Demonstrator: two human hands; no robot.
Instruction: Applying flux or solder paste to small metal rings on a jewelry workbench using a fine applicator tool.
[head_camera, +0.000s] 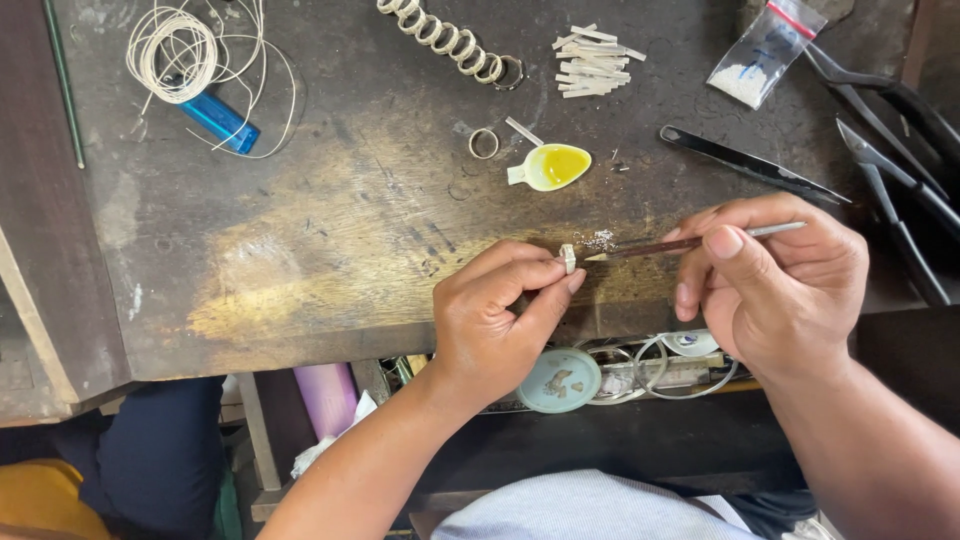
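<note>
- Your left hand (495, 315) sits at about 6 o'clock on the worn wooden table (330, 250), its grip closed narrowly: thumb and forefinger pinch a small pale metal piece (568, 257) at the table's near edge.
- Your right hand (775, 275), at about 4 o'clock, has its grip closed around a thin pointed tool (690, 241) held like a pencil; the tool lies nearly level, and its tip points toward 9 o'clock and ends just beside the metal piece.
- Whether the tip actually touches the piece cannot be told.
- A little heap of pale filings (600, 239) lies on the table just beyond the tool's tip.
- Toward 12 o'clock from your hands, a small white spoon-shaped dish (552, 166) holds yellow liquid, with a single metal ring (484, 143) just beside it at its 9 o'clock.
- Farther out at 12 o'clock lie a row of linked rings (445, 38) and a bundle of short pale metal strips (592, 65).
- At 10 o'clock, a coil of white wire (178, 50) rests over a blue lighter (219, 122).
- At 2 o'clock lie a small clear bag of white grains (762, 55), dark tweezers (750, 165) and, at the table's right edge, black pliers (900, 150).
- Below the table edge, between your wrists, a round pale lid (559, 380) sits in a tray of oddments.
</note>
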